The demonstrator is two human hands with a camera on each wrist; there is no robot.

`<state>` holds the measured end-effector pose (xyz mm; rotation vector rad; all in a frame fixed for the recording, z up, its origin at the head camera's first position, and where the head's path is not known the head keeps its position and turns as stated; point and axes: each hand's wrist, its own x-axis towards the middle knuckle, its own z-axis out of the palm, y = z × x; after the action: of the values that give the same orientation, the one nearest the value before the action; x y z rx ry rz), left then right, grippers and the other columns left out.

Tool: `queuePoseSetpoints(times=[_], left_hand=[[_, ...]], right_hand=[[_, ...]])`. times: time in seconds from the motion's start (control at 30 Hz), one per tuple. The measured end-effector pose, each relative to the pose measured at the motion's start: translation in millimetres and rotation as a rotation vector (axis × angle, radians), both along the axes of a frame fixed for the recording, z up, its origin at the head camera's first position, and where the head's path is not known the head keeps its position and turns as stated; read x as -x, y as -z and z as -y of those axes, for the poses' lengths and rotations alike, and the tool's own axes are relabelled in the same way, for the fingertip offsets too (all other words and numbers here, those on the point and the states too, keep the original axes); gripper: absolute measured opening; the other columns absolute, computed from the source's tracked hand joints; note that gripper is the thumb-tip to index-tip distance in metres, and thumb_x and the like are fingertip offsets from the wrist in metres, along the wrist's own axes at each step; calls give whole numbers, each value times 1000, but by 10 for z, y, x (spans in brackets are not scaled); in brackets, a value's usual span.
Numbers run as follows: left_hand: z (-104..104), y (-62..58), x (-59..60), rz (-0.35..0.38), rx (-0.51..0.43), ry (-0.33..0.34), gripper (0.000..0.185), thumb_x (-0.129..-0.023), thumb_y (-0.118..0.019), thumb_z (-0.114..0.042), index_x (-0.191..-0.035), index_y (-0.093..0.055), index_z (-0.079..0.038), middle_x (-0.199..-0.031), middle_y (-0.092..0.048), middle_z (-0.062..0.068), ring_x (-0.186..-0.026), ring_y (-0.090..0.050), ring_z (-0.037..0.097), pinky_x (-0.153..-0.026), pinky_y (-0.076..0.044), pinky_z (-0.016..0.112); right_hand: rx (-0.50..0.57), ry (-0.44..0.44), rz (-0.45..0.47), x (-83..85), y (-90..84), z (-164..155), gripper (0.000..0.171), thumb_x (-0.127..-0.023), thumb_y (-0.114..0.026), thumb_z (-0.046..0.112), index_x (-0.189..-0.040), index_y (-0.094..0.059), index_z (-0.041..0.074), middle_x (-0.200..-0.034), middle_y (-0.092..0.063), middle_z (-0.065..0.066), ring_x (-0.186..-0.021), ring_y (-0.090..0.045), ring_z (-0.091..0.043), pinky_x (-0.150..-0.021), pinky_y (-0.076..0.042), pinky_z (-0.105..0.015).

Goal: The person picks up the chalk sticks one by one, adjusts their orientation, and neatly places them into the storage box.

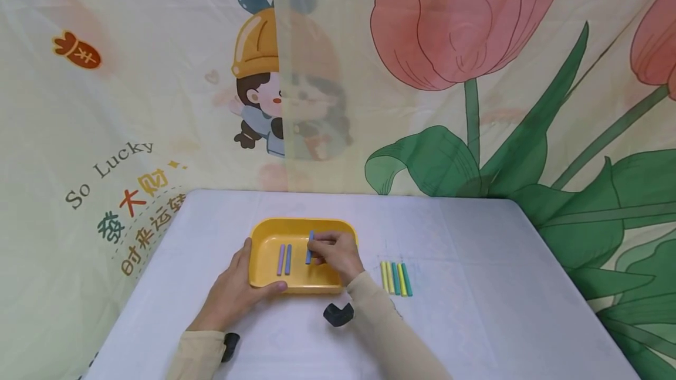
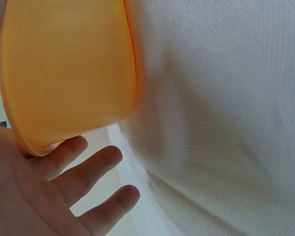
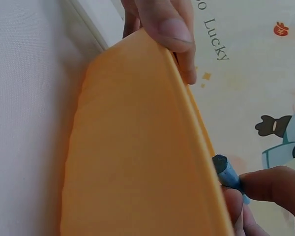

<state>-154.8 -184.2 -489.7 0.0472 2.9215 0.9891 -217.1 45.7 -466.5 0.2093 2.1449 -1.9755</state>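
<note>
A yellow tray (image 1: 322,286) stands on the table. My left hand (image 1: 232,286) holds its near left corner, thumb on the near rim and fingers along the left side; in the left wrist view several fingers (image 2: 96,172) are spread past the tray's rim. Over the tray's right part my right hand (image 1: 338,254) pinches a blue chalk stick (image 1: 310,245) between thumb and fingertips. The right wrist view shows the end of this chalk (image 3: 225,169) just past the rim. Inside the tray lie a purple chalk stick (image 1: 281,260) and another blue chalk stick (image 1: 288,260), side by side.
Right of the tray, several yellow and green chalk sticks (image 1: 396,278) lie in a row on the white tablecloth (image 1: 475,286), close to my right forearm. A printed curtain (image 1: 327,75) hangs behind the table's far edge.
</note>
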Motion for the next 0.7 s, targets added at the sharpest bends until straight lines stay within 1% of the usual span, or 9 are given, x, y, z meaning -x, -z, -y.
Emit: queuePoseSetpoints(times=[0.17,0.3,0.43,0.53,0.7], left_hand=[[-6,0,8,16,2,-5,140,-71,-70,-82,-162,7,-7,-164,-18,24,-140,-38,49,-111,-36,62],[-2,7,14,16,3,-4,140,-72,-70,-81,-162,7,-7,-164,-18,24,-140,-37,49,-111,-36,63],[3,13,17,22,3,-1,139,-73,-69,-82,-162,9,-9,-165,-18,24,-139,-38,49,-111,-37,63],[5,16,19,27,2,-1,139,-73,-68,-82,-162,9,-9,-165,-18,24,-139,-39,49,-110,-37,63],[6,32,28,16,4,-2,139,-73,-69,-82,-163,7,-8,-165,-18,23,-138,-40,49,-110,-38,63]], right_hand=[[-46,3,25,-14,46,101,22,-89,-79,16,-108,-73,5,-90,-72,-6,-72,-69,-18,-69,-61,-30],[-69,-19,43,-12,71,172,20,-90,-78,16,-106,-74,5,-89,-72,-6,-72,-68,-17,-70,-61,-30],[-126,-31,65,24,100,235,18,-91,-78,18,-104,-74,7,-86,-71,-5,-70,-67,-16,-70,-61,-29],[-186,-42,77,60,119,272,17,-90,-79,19,-102,-73,9,-81,-70,-4,-65,-65,-15,-66,-59,-27],[-248,-73,82,132,154,324,13,-88,-80,15,-96,-73,7,-74,-70,-4,-58,-63,-14,-57,-56,-24]])
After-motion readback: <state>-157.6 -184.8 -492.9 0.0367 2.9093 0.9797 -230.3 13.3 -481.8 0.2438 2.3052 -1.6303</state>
